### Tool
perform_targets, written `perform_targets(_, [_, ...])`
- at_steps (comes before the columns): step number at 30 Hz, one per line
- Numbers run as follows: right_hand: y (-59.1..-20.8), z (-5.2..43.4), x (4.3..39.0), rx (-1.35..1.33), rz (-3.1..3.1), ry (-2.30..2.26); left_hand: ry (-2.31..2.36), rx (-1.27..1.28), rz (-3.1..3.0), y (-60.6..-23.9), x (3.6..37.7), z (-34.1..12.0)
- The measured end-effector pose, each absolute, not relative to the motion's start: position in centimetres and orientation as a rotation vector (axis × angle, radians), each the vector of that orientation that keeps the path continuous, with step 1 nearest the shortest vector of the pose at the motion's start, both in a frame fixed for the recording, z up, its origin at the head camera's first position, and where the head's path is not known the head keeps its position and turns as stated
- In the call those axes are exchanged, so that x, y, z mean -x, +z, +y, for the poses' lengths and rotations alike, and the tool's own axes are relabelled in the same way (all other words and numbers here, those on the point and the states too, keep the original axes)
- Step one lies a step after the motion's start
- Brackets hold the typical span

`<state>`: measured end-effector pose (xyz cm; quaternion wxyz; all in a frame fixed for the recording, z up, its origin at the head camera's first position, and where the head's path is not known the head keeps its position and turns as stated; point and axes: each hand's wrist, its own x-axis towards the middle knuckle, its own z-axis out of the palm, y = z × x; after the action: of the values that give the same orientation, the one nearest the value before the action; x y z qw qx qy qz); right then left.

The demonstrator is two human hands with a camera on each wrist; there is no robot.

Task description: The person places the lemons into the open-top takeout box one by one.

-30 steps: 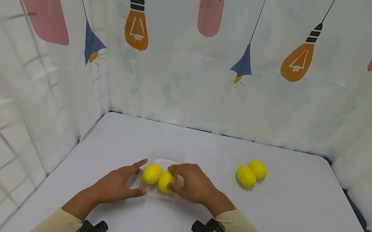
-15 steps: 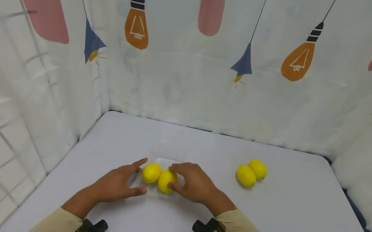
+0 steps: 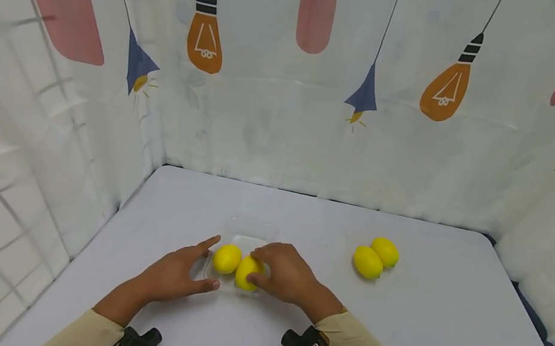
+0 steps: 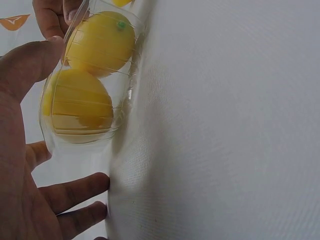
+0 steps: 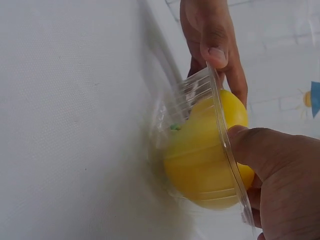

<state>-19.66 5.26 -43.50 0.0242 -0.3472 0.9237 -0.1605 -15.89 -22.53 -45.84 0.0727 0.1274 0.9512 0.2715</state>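
- Your left hand (image 3: pixel 168 277), low in the middle of the frame, touches the left side of the clear plastic tray (image 3: pixel 238 251) with straight, relaxed fingers.
- Your right hand (image 3: pixel 285 274) curls round a yellow lemon (image 3: pixel 245 271) in the tray, next to another yellow lemon (image 3: pixel 227 258).
- Farther right, two loose yellow lemons (image 3: pixel 375 258) touch on the white table (image 3: pixel 439 319).
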Motion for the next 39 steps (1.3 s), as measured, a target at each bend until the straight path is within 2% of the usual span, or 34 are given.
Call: perform_targets(39, [-43.4,5.7,19.8,1.036,2.864,-0.545,0.726,-0.398,2.859,-44.8,16.3,-22.1])
